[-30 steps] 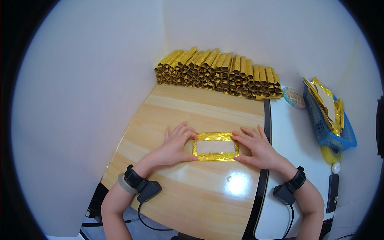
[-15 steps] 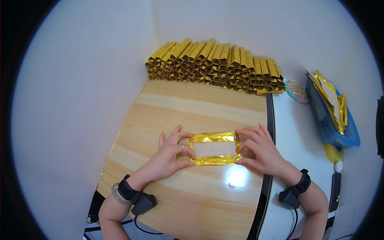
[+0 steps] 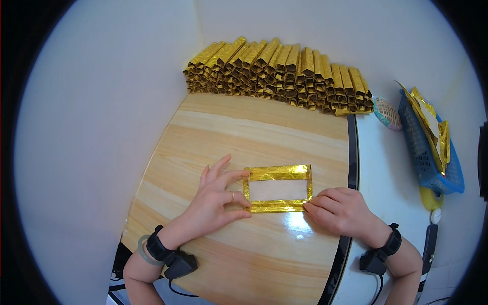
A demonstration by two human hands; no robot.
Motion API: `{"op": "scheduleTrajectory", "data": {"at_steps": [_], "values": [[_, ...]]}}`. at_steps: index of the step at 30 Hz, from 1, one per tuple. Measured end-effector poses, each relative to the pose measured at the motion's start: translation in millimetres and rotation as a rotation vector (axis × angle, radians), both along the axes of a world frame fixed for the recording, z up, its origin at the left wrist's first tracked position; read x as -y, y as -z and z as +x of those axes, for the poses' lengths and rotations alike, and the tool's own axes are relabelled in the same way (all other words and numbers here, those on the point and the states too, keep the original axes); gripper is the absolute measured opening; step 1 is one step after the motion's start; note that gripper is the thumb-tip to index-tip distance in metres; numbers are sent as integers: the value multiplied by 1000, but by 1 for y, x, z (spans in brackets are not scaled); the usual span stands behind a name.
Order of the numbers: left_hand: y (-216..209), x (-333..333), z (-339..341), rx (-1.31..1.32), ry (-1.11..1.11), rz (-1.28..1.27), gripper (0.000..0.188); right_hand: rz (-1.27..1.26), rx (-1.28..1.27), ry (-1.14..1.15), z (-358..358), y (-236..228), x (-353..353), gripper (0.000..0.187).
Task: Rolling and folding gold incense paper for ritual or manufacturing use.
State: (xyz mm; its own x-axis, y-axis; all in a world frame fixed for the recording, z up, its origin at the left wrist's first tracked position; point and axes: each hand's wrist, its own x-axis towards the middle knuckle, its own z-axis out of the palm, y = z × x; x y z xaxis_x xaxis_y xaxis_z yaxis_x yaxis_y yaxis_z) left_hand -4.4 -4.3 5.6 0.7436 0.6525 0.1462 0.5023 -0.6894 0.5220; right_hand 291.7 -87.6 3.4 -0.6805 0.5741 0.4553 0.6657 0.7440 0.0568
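A rectangular sheet of gold foil paper [image 3: 279, 173] lies on the wooden tabletop, its edges folded inward around a pale middle panel. Along its left edge my left hand [image 3: 211, 201] holds it, index finger at the upper left corner, thumb at the lower left, the other fingers partly raised. My right hand [image 3: 341, 211] is closed at the lower right corner, fingertips pinching the foil there. What the thumb does under those curled fingers is partly hidden. Each wrist wears a black strap with a boxy device.
Gold foil tubes [image 3: 274, 71] are stacked along the back wall. At the right, a blue plastic basket [image 3: 424, 162] holds more gold sheets, beside a small woven item [image 3: 388, 113] and a yellow object [image 3: 431, 199]. A dark strip [image 3: 353, 152] edges the wooden board [image 3: 244, 127].
My right hand has gone from spread along the right edge to a closed pinch at the lower right corner. The right edge now shows folded up. The view has shifted slightly.
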Motion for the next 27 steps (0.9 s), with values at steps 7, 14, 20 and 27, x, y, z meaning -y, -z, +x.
{"op": "scheduleTrajectory", "data": {"at_steps": [7, 14, 20, 27], "values": [[3, 0, 1, 103, 143, 253, 17, -142, -115, 63, -3, 1, 1, 21], [3, 12, 8, 85, 241, 332, 20, -215, -154, 35, -3, -1, -2, 19], [-2, 20, 8, 93, 171, 223, 19, -270, -108, 26, 4, -1, 2, 14], [1, 22, 8, 215, 58, 7, 16, -418, -221, 72, -1, -2, 0, 14]]}}
